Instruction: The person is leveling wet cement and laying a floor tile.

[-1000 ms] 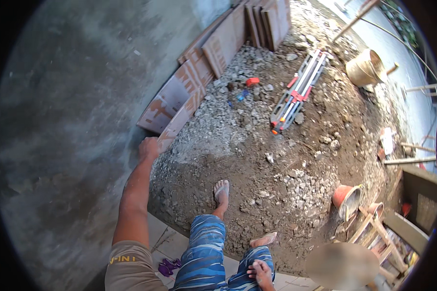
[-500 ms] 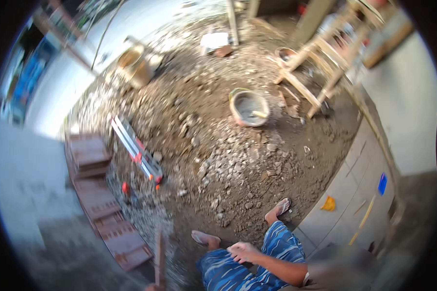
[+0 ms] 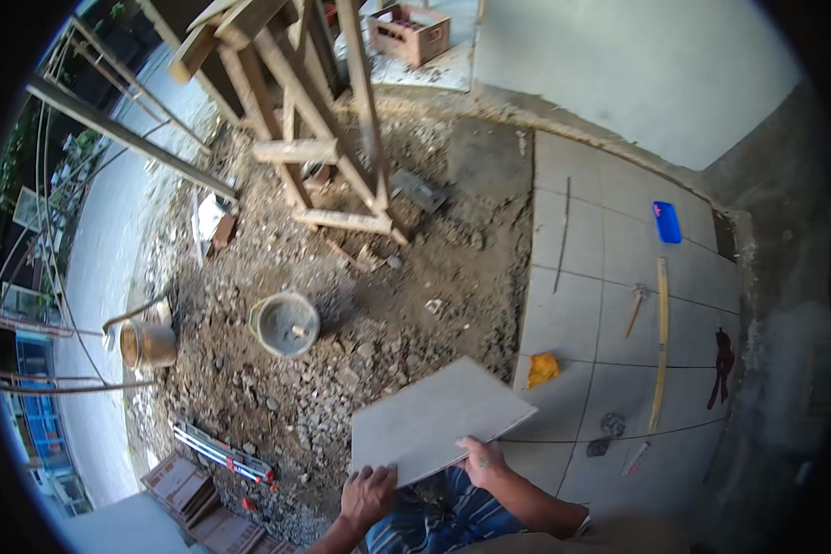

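Note:
A pale grey floor tile (image 3: 439,415) is held tilted in front of my body, above the blue patterned cloth (image 3: 425,517) over my legs. My left hand (image 3: 369,494) grips its near left edge, fingers over the top face. Closed on the near right edge is my right hand (image 3: 485,462), its thumb on top. The undersides of both grips are hidden. To the right lies a laid tile floor (image 3: 563,323), with a crumpled yellow cloth or sponge (image 3: 543,369) nearest the held tile.
Rubble and damp earth (image 3: 342,397) stretch ahead, with a mortar bucket (image 3: 288,325) and wooden trestle (image 3: 323,148). On the laid tiles are a hammer (image 3: 635,309), yellow folding rule (image 3: 661,342) and blue tray (image 3: 667,222). Tile stacks (image 3: 180,485) and a tile cutter (image 3: 222,452) stand left.
My view has swung to the right. The tile, earlier edge-on at the lower left by my left hand, now lies broad across my front. My right hand, earlier free over my leg, has taken hold of it.

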`<state>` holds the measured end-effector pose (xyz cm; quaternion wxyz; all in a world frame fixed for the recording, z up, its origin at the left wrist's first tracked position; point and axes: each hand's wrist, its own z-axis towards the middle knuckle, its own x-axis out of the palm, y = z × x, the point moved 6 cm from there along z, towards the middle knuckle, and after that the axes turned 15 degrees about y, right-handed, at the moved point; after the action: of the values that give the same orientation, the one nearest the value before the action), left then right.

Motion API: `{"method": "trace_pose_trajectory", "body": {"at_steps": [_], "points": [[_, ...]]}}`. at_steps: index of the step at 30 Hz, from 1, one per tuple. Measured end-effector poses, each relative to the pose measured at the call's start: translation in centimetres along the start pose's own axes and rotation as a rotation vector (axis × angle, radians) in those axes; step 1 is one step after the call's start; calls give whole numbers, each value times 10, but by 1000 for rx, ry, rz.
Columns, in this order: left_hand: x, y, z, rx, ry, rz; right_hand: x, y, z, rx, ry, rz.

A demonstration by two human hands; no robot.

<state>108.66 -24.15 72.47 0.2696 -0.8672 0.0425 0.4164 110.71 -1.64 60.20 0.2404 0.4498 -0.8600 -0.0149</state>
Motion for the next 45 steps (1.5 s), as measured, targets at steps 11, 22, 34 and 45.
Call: {"method": "trace_pose_trajectory", "body": {"at_steps": [11,22,34,45], "points": [[-222,38,377,-44,-125,-1232,26,318,-10,-750,198,46],[-248,131,833,-295,-232,-680,-52,608,299,-847,301,845],[-117,245,1044,-460,-342,-714,-196,750,652,-603,-572,-527],[-19,264,1102,-293,-385,-996,-238,790,731,-567,-650,-831]]}}
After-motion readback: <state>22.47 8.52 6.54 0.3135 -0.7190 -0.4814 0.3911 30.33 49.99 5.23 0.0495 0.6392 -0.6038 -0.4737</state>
